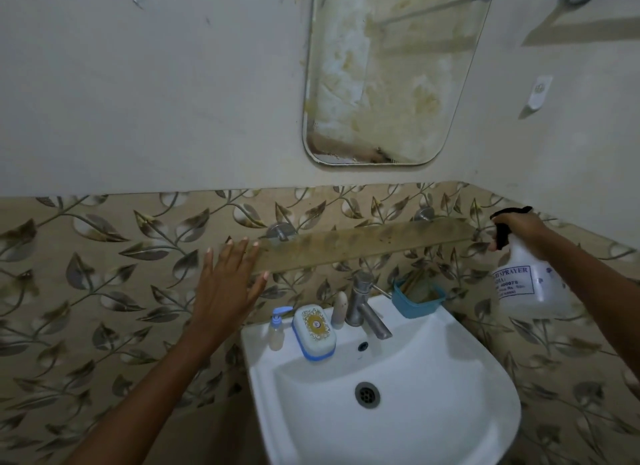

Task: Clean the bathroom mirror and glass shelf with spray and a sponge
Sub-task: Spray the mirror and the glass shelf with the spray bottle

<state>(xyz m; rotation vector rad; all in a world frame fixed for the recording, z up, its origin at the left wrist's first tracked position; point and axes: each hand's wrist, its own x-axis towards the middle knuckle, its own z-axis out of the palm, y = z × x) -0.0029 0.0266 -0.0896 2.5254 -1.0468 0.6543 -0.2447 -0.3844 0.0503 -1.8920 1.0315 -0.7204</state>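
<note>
Spraying step, likely: right grip (519, 229) curled round sprayer (533, 288) at right end of shelf (363, 243); left grip (225, 284) spread, empty, by left end. Stained mirror (391, 73) above. Next probably needs trigger squeeze aimed along shelf.

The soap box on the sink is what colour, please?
Soap box: white lid, gold ornament, blue base; head view.

L hand (225, 284), R hand (519, 229) bare; forearms (145, 395) bare.

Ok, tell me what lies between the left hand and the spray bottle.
The stained glass shelf spans it, from the left hand to the spray bottle, in the head view.
</note>
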